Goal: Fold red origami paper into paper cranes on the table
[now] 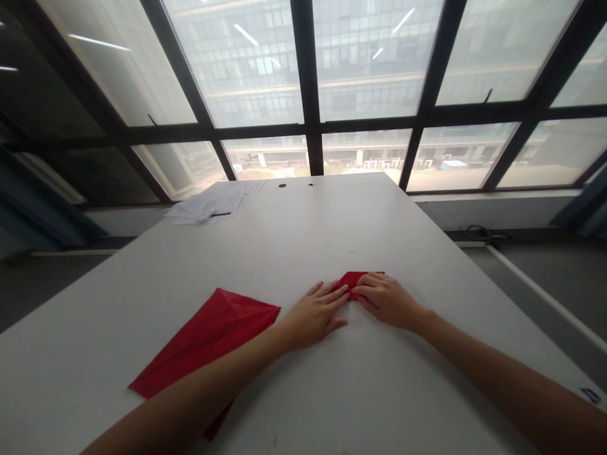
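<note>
A small folded red paper piece (pixel 353 279) lies on the white table (pixel 303 227) in front of me. My left hand (pixel 317 314) rests flat with fingers stretched out, its fingertips touching the paper's left edge. My right hand (pixel 386 298) lies over the paper's right side, fingers pressed down on it with the fingertips together. A larger red paper sheet (pixel 208 338) with fold creases lies flat to the left, partly under my left forearm.
A loose pile of white papers (pixel 211 205) sits at the table's far left corner. Two small dark round marks (pixel 296 185) show near the far edge. Large windows (pixel 308 82) with black frames stand beyond the table.
</note>
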Action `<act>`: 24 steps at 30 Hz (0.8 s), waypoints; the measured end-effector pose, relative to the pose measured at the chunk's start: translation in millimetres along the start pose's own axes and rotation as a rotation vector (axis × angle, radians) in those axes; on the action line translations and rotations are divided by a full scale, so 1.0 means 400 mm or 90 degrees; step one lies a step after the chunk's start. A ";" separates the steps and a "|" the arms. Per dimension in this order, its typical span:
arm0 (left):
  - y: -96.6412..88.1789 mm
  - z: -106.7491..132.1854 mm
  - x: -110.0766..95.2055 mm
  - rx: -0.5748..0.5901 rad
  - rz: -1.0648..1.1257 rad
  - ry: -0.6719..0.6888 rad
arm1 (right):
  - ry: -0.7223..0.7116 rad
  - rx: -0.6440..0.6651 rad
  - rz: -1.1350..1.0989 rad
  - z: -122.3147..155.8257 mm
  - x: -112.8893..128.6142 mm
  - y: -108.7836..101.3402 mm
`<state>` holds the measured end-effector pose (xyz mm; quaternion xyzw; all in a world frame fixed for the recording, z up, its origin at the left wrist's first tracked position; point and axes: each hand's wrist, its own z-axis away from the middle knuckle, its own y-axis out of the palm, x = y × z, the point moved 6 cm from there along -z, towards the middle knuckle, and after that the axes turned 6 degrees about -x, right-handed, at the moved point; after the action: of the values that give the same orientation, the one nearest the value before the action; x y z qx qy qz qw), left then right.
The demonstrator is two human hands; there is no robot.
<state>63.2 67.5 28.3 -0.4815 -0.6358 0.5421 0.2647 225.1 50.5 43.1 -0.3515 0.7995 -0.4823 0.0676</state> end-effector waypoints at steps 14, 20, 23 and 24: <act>0.010 0.034 -0.028 -0.016 -0.231 -0.148 | 0.027 0.032 -0.001 0.003 -0.011 0.007; -0.021 0.031 -0.004 -0.060 -0.295 -0.232 | 0.034 0.044 0.007 0.001 -0.008 0.012; -0.033 0.021 0.015 -0.104 -0.258 -0.213 | 0.031 0.042 0.006 -0.001 -0.006 0.010; -0.032 0.016 0.019 -0.104 -0.231 -0.190 | 0.031 0.043 0.005 -0.001 -0.005 0.010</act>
<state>50.7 72.1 37.2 -0.2940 -0.7857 0.4973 0.2213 224.4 53.2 39.8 -0.3341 0.7856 -0.5171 0.0622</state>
